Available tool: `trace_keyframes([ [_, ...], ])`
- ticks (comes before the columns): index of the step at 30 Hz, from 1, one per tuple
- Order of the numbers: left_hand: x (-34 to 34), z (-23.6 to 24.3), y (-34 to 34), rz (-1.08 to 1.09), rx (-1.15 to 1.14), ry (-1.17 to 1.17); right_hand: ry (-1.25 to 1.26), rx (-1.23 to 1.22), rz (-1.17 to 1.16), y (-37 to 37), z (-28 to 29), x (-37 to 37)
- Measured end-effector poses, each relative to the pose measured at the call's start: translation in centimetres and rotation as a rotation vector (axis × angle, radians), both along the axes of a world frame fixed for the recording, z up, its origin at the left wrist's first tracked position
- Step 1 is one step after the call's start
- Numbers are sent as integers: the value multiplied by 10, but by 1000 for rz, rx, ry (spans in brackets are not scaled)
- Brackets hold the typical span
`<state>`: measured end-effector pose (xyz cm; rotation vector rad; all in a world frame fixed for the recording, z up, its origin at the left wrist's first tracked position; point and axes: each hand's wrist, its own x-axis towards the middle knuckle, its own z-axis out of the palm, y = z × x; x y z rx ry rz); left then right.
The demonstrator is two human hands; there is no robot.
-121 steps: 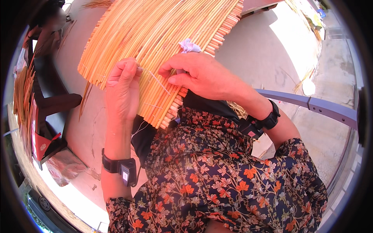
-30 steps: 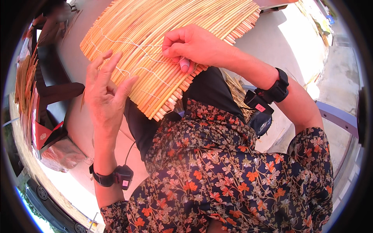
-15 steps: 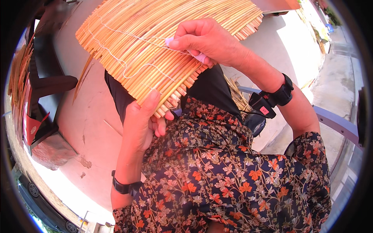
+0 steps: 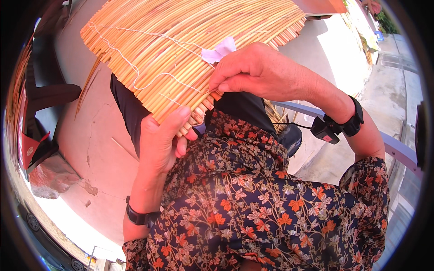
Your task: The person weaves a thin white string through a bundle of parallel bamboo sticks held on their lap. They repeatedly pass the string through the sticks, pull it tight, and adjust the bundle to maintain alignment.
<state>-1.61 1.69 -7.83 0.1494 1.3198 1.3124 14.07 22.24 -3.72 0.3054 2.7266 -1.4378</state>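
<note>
A mat of straw-coloured reed stalks point(image 4: 190, 27) lies across my lap, its cut stalk ends toward me. My left hand point(image 4: 158, 140) grips its near corner, thumb on top and fingers curled underneath. My right hand point(image 4: 266, 72) is closed in a pinch at the cut edge, just right of the left thumb. Whatever sits between those fingertips is too small to make out. White thread point(image 4: 163, 73) winds loosely over the stalks. A crumpled pale lilac scrap point(image 4: 219, 50) lies on the mat beside my right knuckles, with thread running to it.
Dark wooden furniture point(image 4: 52, 97) stands at the left, with a red card point(image 4: 34, 147) and a stone block point(image 4: 54, 176) by it. A grey-violet metal bar point(image 4: 400, 156) runs behind my right arm. Loose stalks lie on the floor below my right forearm.
My right hand has let go of the lilac scrap, which now lies on the mat. That hand has moved down to the cut edge. My left hand keeps its grip.
</note>
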Motion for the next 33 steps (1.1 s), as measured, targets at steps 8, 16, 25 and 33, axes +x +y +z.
trace_keyframes([
  [8, -4, -1, -2, -122, 23, 32, -13, 150, 76, 3, 7, -2],
  [16, -4, -3, -3, -114, 25, 18, -87, 266, 127, 4, 15, -8],
  [25, -2, -2, -2, -63, 17, 10, -28, 348, 177, 5, 22, -14],
  [33, -4, -3, -4, -112, 23, 15, -110, 278, 229, 11, 27, -21],
])
